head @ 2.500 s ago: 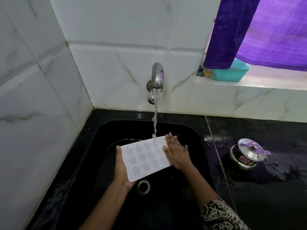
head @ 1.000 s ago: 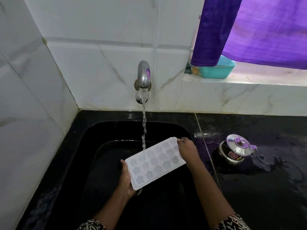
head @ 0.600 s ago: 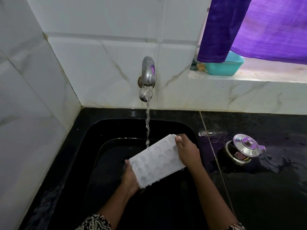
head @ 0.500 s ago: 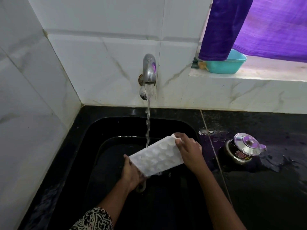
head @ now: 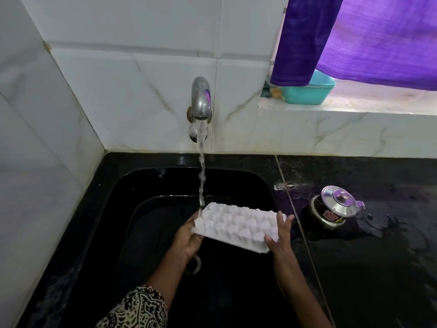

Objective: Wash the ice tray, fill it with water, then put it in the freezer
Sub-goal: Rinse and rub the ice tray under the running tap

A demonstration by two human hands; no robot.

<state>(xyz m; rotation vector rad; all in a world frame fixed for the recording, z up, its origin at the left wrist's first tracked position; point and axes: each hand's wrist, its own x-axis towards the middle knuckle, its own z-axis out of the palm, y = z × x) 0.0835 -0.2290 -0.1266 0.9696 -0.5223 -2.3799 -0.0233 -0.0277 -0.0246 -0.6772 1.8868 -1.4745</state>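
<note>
The white ice tray [head: 236, 226] is held upside down over the black sink [head: 151, 185], its bumpy underside facing up. My left hand [head: 188, 236] grips its left end from below. At the right end my right hand [head: 280, 234] holds the tray, with the thumb on the near edge and the fingers behind the far one. Water runs from the metal tap [head: 201, 100] on the wall and strikes the tray's far left corner.
A small steel pot with a lid [head: 333, 210] stands on the wet black counter [head: 378, 256] right of the sink. A teal tub [head: 307, 89] sits on the window ledge under a purple curtain [head: 354, 39]. White tiled walls close the left and back.
The tray has been turned over: its star-shaped cells faced up a second ago, and its underside faces up now. It has also swung level, with its left corner under the stream.
</note>
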